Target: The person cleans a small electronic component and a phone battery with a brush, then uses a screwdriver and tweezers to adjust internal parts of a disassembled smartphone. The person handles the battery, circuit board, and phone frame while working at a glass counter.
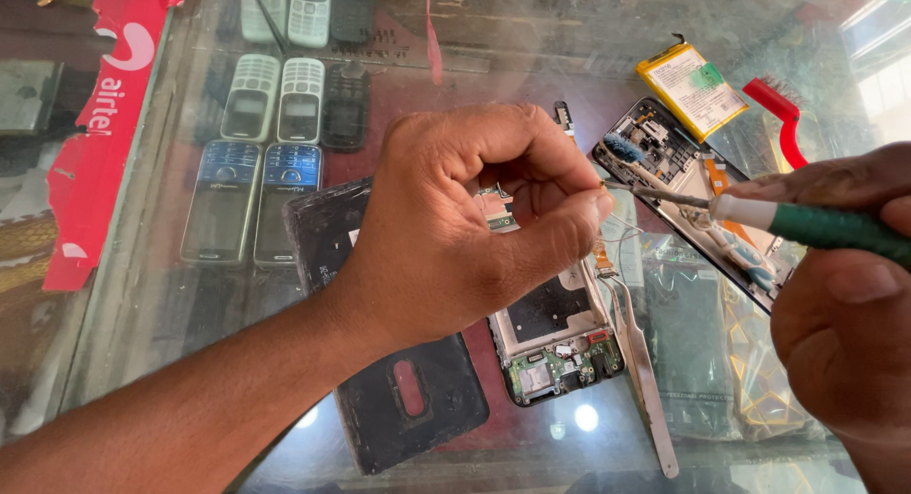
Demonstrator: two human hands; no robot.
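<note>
Glass forms the counter top (142,295), and keypad phones (275,133) are seen laid in rows beneath it at the upper left, beside a red strip (95,143) along the left edge. On the glass a black back cover (399,399) is laid flat at the centre, and just right of it an opened phone frame (555,337) is placed, its green board exposed at the near end. Metal tweezers (645,371) are laid just right of that frame, pointing toward the near edge. Farther right a second opened phone (683,186) is set at a slant, with a blue-bristled brush (631,157) resting on it. A yellow battery (691,88) is placed beyond it, and a red-handled brush (780,114) is seen just right of the battery. Clear bags (712,352) are spread at the lower right. The left hand (455,228) is raised over the frame, fingers curled in, and a small circuit part (497,209) is pinched between thumb and forefinger. The right hand (845,295) is closed round a green-handled screwdriver (807,223), whose metal tip is brought up to the left fingertips (593,205); whether the tip touches the part cannot be told.
</note>
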